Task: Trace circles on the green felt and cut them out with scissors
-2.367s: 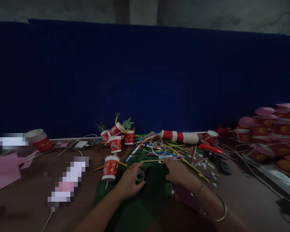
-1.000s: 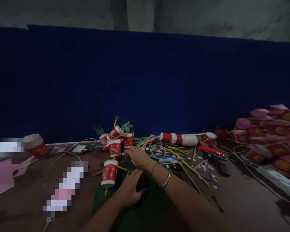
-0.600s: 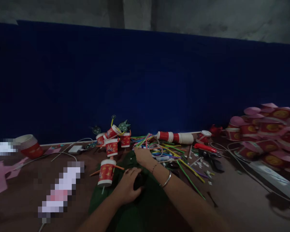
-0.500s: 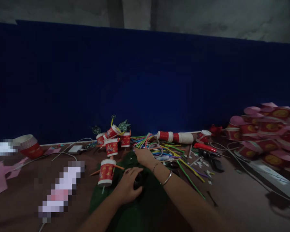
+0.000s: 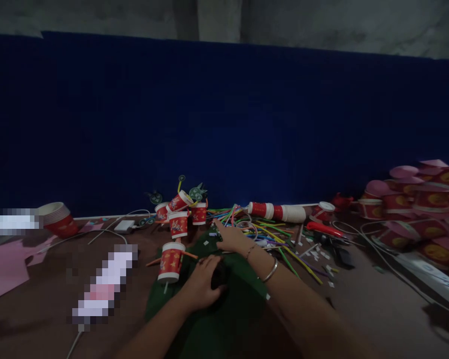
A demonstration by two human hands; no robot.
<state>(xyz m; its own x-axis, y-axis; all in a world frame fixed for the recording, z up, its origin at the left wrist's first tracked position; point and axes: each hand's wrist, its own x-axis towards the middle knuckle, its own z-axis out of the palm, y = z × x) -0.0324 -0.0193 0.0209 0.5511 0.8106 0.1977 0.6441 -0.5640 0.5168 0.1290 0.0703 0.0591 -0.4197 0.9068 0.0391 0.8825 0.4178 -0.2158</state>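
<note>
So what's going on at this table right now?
A person is working with both bare hands over a dark green sheet. The left hand is curled at a dark round object, too shadowed to identify. The right hand reaches to the sheet's far part, near a loose pile of colored sticks; whether it grips anything is unclear. A red paper cup with orange sticks at its sides is left of the hands, and nested cups lie behind the pile.

green sheet [image 5: 237, 294]; red cup [image 5: 171, 260] patterned in gold
</note>
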